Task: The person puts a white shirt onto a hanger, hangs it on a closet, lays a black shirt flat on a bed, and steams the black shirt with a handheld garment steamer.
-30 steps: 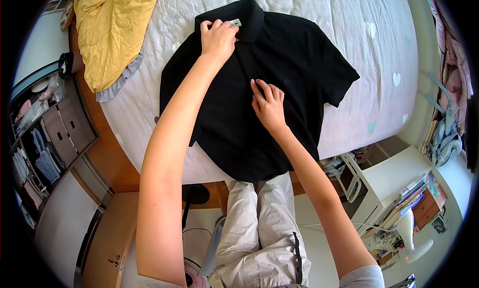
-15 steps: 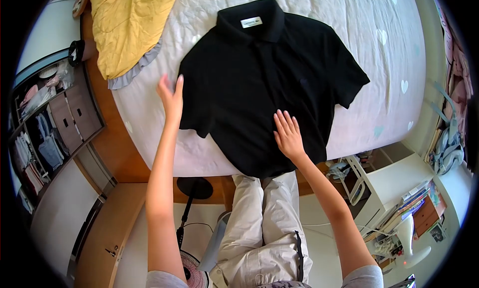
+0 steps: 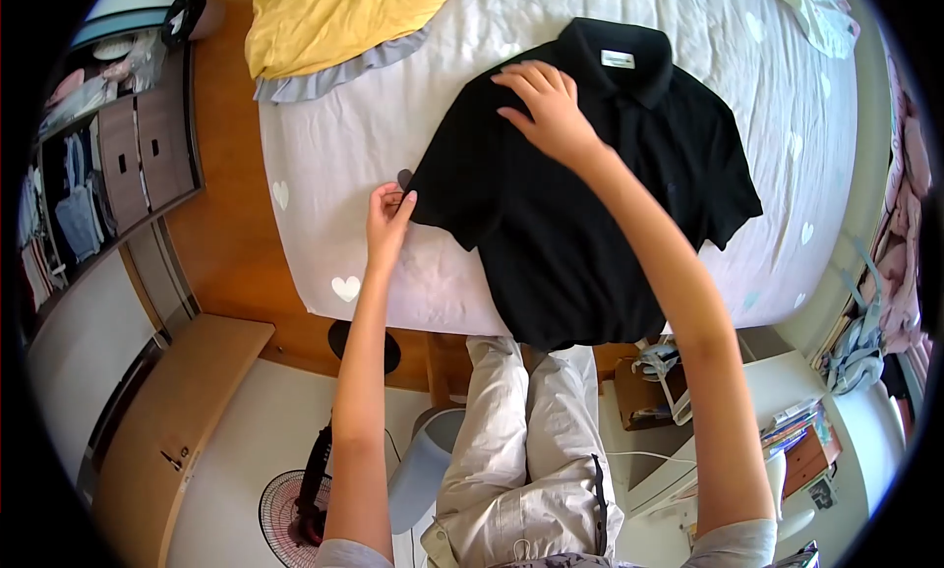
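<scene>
Black polo shirt (image 3: 565,229) lies on the bed (image 3: 320,229); left hand (image 3: 386,224) pinches its cuff at nine o'clock, right hand (image 3: 551,114), loosely spread, rests at eleven

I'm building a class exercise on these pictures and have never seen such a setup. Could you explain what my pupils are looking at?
There is no machine here: the grip is a person's own bare hands. One camera, worn on the head, looks forward and down, so the arms reach in from the bottom.

A black short-sleeved shirt lies spread on a bed, a white label showing inside its collar. Beyond it, to the left, is a yellow cloth.

The right hand is open over the shirt near one shoulder. The left hand has its fingertips at a sleeve's edge; whether it pinches the fabric is hard to tell.
</scene>
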### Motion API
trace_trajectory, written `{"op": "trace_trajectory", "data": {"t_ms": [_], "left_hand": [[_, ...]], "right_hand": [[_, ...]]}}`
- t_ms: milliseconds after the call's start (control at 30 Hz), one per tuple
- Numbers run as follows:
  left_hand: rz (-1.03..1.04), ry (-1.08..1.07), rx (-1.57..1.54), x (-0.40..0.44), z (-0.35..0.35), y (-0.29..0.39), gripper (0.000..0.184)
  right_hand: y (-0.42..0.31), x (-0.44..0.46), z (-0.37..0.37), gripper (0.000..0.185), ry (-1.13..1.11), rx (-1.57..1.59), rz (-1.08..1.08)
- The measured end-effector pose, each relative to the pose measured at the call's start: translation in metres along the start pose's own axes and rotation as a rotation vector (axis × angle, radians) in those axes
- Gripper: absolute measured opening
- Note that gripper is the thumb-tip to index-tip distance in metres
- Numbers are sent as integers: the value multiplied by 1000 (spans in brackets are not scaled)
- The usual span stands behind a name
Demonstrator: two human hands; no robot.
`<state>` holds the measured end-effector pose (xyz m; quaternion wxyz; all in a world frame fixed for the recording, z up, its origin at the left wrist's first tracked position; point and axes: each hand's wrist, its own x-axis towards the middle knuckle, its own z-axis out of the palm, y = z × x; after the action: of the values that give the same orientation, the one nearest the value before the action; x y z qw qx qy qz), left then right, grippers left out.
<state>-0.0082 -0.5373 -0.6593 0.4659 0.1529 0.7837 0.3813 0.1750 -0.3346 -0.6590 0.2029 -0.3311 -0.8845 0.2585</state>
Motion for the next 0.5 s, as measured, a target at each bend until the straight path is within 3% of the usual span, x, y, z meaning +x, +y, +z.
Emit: {"op": "trace_trajectory", "data": {"t_ms": [67,100,133,200,233,367,433,467,500], "left_hand": [[87,155,7,-6,-2,-12,40],[274,251,63,1,-5,-42,34],[267,262,59,-4,-9,-41,34],[-60,207,136,-20,-12,-40,33],[-187,123,7,-25,-9,-37,33],[-372,110,-286,-34,7,-21,35],[-408,129,-360,-33,9,-25,35],[-438,148,-425,-32,10,-27,35],[-438,140,-436,-33,11,-24,35]], "right_hand": [[9,30,18,36,-178,-42,-92],[12,42,22,35,-356,-50,-55],[14,53,24,36,-451,-61,-61],[20,77,22,34,-646,-92,9],[25,80,22,31,-664,-37,18],[33,91,20,26,-793,-13,33],[49,96,25,19,-897,377,251],[56,98,20,19,-900,365,255],[61,102,11,20,-726,447,317]]}}
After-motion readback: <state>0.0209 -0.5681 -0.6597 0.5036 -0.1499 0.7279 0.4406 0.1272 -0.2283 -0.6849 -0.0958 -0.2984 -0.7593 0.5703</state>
